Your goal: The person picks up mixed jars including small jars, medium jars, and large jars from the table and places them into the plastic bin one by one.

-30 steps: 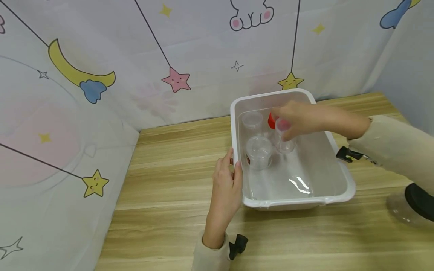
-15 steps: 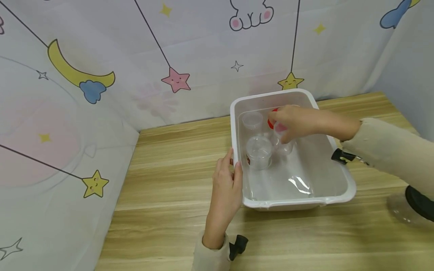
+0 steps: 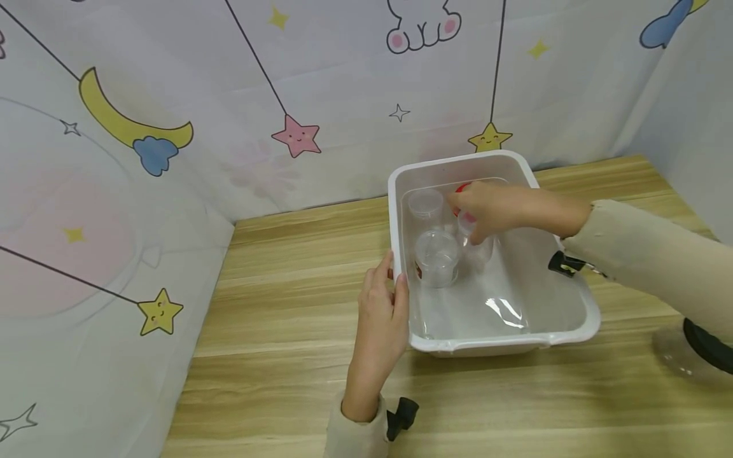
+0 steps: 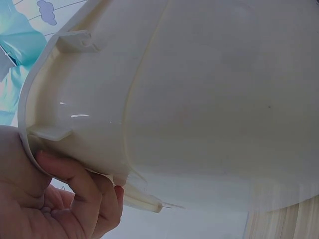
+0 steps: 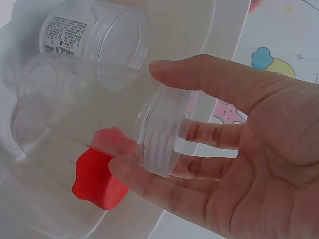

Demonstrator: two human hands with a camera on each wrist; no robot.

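Observation:
A white plastic basin [image 3: 498, 342] stands on the wooden table, and my left hand [image 3: 380, 312] grips its left rim, fingers curled beneath the lip in the left wrist view. Reaching into the basin, my right hand [image 3: 495, 208] holds a clear plastic jar [image 5: 104, 99] round its ridged, translucent top end, thumb on one side and fingers on the other. Beside this jar lies a red scalloped piece [image 5: 94, 174], partly seen through the clear plastic. Another clear jar [image 3: 438, 261] with a printed label stands to its left, and a clear lidded tub [image 3: 426, 207] behind that.
A clear container with a black lid [image 3: 707, 346] stands at the table's right, partly behind the right sleeve [image 3: 647, 248]. Behind the basin hangs a white printed curtain [image 3: 355, 152] with stars and moons. Wooden table [image 3: 275, 331] extends left of the basin.
My right hand has moved a little to the left inside the basin, bringing the clear jar along and covering more of the red piece. The left hand keeps its place on the rim.

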